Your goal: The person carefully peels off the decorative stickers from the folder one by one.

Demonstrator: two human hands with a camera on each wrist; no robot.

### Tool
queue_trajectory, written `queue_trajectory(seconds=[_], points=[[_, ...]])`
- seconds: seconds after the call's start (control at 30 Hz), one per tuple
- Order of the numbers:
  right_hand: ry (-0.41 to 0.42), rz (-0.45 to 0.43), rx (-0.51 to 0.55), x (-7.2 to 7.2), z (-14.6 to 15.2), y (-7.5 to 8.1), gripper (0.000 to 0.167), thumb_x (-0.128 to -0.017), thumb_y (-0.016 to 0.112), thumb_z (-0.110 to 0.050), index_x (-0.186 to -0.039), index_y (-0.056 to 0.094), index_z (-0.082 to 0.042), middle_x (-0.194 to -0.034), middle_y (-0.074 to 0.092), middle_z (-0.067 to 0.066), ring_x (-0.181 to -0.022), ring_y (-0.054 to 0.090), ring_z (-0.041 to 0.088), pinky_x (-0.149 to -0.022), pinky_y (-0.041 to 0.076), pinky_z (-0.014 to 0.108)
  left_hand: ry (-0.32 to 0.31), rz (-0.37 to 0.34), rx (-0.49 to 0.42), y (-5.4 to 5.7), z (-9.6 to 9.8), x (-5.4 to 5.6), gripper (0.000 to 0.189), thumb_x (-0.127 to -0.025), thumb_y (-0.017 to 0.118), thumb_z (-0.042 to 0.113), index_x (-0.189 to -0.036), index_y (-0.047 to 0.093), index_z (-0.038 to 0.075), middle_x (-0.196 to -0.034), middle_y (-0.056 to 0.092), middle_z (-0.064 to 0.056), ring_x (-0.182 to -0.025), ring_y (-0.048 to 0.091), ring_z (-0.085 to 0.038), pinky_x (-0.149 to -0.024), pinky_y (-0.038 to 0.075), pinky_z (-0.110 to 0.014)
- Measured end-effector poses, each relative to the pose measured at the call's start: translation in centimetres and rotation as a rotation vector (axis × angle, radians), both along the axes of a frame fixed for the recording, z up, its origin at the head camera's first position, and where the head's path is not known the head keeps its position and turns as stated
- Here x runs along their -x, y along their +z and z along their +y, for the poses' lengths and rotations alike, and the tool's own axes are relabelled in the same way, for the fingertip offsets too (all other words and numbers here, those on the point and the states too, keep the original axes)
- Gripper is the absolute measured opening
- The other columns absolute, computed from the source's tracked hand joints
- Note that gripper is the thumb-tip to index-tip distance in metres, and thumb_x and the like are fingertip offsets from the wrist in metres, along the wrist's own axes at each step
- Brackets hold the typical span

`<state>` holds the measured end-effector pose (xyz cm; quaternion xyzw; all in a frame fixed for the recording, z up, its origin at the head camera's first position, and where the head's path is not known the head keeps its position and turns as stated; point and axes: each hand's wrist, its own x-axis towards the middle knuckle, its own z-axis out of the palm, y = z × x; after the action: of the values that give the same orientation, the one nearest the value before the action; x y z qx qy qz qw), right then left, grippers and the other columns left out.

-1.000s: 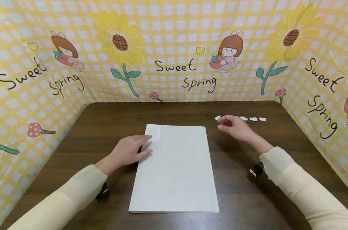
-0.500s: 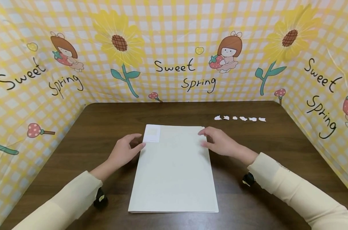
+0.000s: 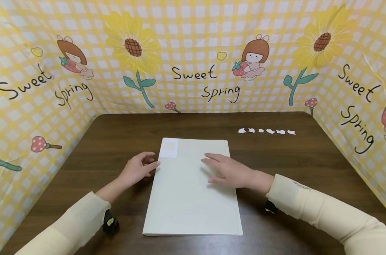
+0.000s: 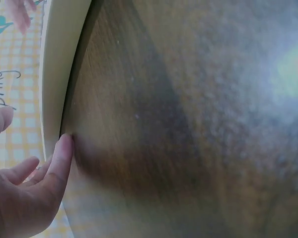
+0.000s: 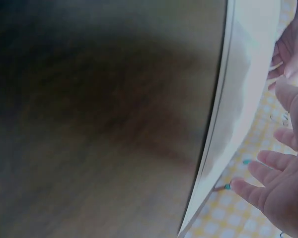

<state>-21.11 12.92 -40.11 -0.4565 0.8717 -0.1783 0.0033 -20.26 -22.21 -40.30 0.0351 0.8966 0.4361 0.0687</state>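
A large white folder-like pad (image 3: 193, 207) lies flat on the table, its long sides running away from me. On its far left corner sits a small white paper square (image 3: 169, 148) with a faint pale patch. My left hand (image 3: 135, 172) is beside the pad's left edge, thumb at the edge and fingers loosely bent. In the left wrist view, a fingertip (image 4: 64, 144) meets the pad's side near the tabletop. Over the right half of the pad, my right hand (image 3: 232, 172) hovers with fingers spread, holding nothing.
Several small white torn-looking pieces (image 3: 270, 131) lie in a row at the table's far right. The dark wooden table (image 3: 94, 148) is bordered at the back and sides by a yellow checked cloth (image 3: 186, 42) with printed flowers and lettering.
The right hand has come from the row of small pieces leftward and nearer, over the pad. My left hand has drawn back from the paper square to the pad's left edge.
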Motion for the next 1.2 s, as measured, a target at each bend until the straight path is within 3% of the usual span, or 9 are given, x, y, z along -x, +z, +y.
queue_trajectory(seconds=[0.23, 0.57, 0.9, 1.2], points=[[0.109, 0.043, -0.048, -0.5, -0.9, -0.2, 0.072, -0.091, 0.066, -0.044, -0.147, 0.041, -0.007, -0.15, 0.037, 0.018, -0.139, 0.033, 0.035, -0.112, 0.027, 0.044, -0.007, -0.073, -0.04, 0.3, 0.0, -0.1, 0.061, -0.093, 0.068, 0.028, -0.14, 0.044, -0.004, -0.112, 0.063, -0.02, -0.082, 0.067, -0.023, -0.068, 0.057, -0.034], [0.169, -0.062, -0.151, -1.0, -1.7, -0.4, 0.078, -0.092, 0.06, -0.053, -0.152, 0.033, -0.014, -0.157, 0.025, 0.015, -0.143, 0.022, 0.036, -0.111, 0.023, 0.056, -0.011, -0.181, -0.149, 0.3, 0.0, 0.0, 0.061, -0.091, 0.07, 0.022, -0.138, 0.043, -0.007, -0.107, 0.066, -0.021, -0.082, 0.068, -0.025, -0.066, 0.057, -0.038], [0.162, -0.103, -0.261, -1.2, -2.2, -0.8, 0.079, -0.092, 0.056, -0.057, -0.155, 0.026, -0.019, -0.16, 0.015, 0.012, -0.145, 0.013, 0.036, -0.111, 0.018, 0.058, -0.005, -0.19, -0.094, -0.1, 0.1, 0.1, 0.056, -0.088, 0.074, 0.023, -0.131, 0.052, -0.005, -0.09, 0.069, -0.011, -0.076, 0.067, -0.022, -0.062, 0.057, -0.037], [0.166, -0.071, -0.336, -1.1, -2.2, -0.7, 0.076, -0.095, 0.05, -0.058, -0.156, 0.026, -0.02, -0.161, 0.014, 0.011, -0.145, 0.01, 0.037, -0.112, 0.015, 0.058, -0.015, -0.189, -0.077, -0.1, 0.3, 0.3, 0.053, -0.087, 0.075, 0.022, -0.127, 0.055, -0.006, -0.083, 0.069, -0.009, -0.071, 0.066, -0.022, -0.061, 0.057, -0.037]])
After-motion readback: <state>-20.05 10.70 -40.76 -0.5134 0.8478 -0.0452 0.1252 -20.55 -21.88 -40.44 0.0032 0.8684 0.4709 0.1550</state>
